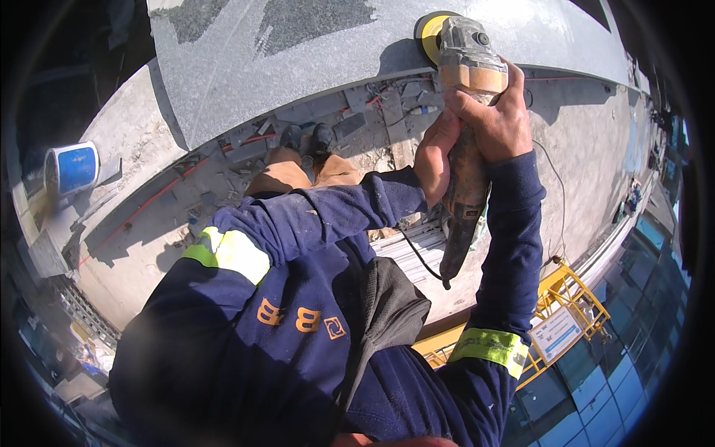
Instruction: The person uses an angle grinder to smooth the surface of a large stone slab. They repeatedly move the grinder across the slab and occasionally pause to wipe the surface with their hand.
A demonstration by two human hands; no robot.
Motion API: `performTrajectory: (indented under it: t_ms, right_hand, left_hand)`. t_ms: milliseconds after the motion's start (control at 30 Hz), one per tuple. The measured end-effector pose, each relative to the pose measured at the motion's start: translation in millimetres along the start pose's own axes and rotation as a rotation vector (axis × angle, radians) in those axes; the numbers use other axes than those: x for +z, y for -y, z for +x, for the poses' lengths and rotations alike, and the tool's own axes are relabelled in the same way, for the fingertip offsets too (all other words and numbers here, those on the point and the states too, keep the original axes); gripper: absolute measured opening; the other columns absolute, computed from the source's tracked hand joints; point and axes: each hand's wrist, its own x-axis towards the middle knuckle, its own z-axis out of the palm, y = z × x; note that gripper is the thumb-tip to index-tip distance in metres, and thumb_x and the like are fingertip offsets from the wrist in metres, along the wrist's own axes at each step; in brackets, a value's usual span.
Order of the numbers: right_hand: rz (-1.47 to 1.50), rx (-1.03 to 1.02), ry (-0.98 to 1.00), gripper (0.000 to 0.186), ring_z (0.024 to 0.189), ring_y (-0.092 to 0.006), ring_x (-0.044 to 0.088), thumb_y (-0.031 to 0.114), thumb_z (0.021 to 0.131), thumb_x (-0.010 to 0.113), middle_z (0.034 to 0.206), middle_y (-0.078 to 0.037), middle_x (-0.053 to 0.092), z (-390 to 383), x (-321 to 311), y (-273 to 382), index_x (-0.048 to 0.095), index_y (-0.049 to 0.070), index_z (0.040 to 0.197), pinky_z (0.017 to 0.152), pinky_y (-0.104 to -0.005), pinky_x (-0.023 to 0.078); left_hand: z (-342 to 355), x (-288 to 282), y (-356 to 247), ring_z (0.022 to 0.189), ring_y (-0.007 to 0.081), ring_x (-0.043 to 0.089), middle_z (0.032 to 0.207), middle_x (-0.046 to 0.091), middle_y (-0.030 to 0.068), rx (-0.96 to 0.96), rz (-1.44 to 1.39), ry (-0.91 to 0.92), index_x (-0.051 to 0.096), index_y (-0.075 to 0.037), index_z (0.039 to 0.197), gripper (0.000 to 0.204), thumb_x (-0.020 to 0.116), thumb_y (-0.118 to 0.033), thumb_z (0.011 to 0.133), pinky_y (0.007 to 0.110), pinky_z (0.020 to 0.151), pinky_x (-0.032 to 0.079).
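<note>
An angle grinder [465,201] with a yellow disc [432,37] points away from me, its disc at the upper edge region of a speckled grey stone panel [216,82]; whether it touches cannot be told. My right hand [495,119] wraps round the grinder's neck just below the orange-and-grey head, thumb across it. My left hand [436,156] is closed on the grinder's body, lower down and to the left, its fingers partly hidden. A black cord runs from the tool's rear end.
A blue-and-white bucket [74,164] stands on a ledge at left. Stone offcuts [350,124] and a red hose [171,184] lie along the dusty concrete floor [119,276] by my boots. A yellow railed platform [566,283] and glass panels [611,387] show at lower right, a small figure [633,195] far right.
</note>
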Motion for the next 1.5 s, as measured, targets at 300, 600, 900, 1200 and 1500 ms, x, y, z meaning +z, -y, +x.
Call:
performTrajectory:
  t_ms: [300, 600, 900, 1200, 1500]
  right_hand:
    - [-0.151, 0.109, -0.182, 0.087, 0.1, -0.0258, 0.065, 0.042, 0.07, 0.082, 0.11, -0.021, 0.065, 33, -14, -3, 0.043, -0.01, 0.127, 0.088, -0.0338, 0.052]
    - [-0.367, -0.228, -0.078, 0.088, 0.1, -0.0282, 0.066, 0.046, 0.069, 0.082, 0.112, -0.022, 0.064, 58, 8, 10, 0.045, -0.01, 0.127, 0.086, -0.0349, 0.053]
    - [-0.147, -0.031, -0.118, 0.087, 0.097, -0.0274, 0.067, 0.042, 0.069, 0.082, 0.109, -0.022, 0.065, 48, 18, 30, 0.042, -0.009, 0.127, 0.083, -0.0344, 0.055]
    - [-0.153, 0.024, -0.144, 0.089, 0.098, -0.0282, 0.067, 0.043, 0.068, 0.082, 0.108, -0.022, 0.065, 44, 21, 27, 0.041, -0.01, 0.128, 0.084, -0.0347, 0.054]
    - [-0.139, -0.03, -0.093, 0.088, 0.097, -0.0295, 0.067, 0.047, 0.068, 0.081, 0.109, -0.023, 0.064, 66, 21, 26, 0.045, -0.011, 0.124, 0.083, -0.0351, 0.054]
  left_hand:
    - [45, 3, -16, 0.109, 0.022, 0.061, 0.121, 0.061, 0.0116, -0.093, 0.177, 0.013, 0.049, -0.002, 0.132, 0.056, 0.042, -0.049, 0.102, 0.036, 0.095, 0.05]
    - [43, 7, -49, 0.104, 0.0231, 0.064, 0.116, 0.063, 0.0118, -0.061, 0.0, -0.008, 0.051, -0.002, 0.13, 0.059, 0.044, -0.053, 0.1, 0.038, 0.09, 0.054]
    - [32, 12, -61, 0.101, 0.0209, 0.065, 0.116, 0.064, 0.0107, -0.081, 0.029, -0.059, 0.051, -0.003, 0.13, 0.058, 0.043, -0.052, 0.101, 0.036, 0.089, 0.054]
    - [28, 8, -63, 0.098, 0.0206, 0.066, 0.112, 0.065, 0.0105, -0.102, 0.081, -0.078, 0.054, -0.001, 0.126, 0.059, 0.043, -0.053, 0.101, 0.035, 0.087, 0.055]
    - [38, 15, -80, 0.097, 0.0213, 0.065, 0.112, 0.065, 0.0104, -0.162, 0.085, -0.025, 0.052, -0.003, 0.128, 0.059, 0.042, -0.054, 0.1, 0.036, 0.083, 0.056]
